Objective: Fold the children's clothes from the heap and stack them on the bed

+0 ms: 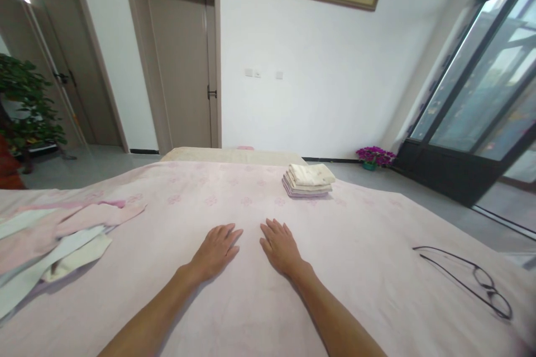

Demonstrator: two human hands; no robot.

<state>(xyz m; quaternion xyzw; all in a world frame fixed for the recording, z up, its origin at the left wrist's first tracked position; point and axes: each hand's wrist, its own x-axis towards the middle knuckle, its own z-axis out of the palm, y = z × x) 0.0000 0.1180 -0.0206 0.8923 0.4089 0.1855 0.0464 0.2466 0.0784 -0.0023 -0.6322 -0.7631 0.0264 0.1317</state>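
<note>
My left hand point(216, 250) lies palm down on the pale pink flowered cloth point(234, 312), its fingers stretched out and holding nothing. A short gap to its right, my right hand point(280, 246) rests flat on the same cloth, also with nothing in it. Beyond my right hand sits a neat stack of folded cloths point(309, 179), cream on top with pinkish layers below. Over at the left lies a loose heap of pink, white and cream cloth pieces point(62, 240), apart from both hands.
Dark-framed eyeglasses point(481, 284) lie with temples unfolded at the right. Past the far edge is a beige surface point(234, 156). A pot of purple flowers point(374, 157) stands on the floor by the glass door point(473, 83). Green leaves point(29, 100) show at the left.
</note>
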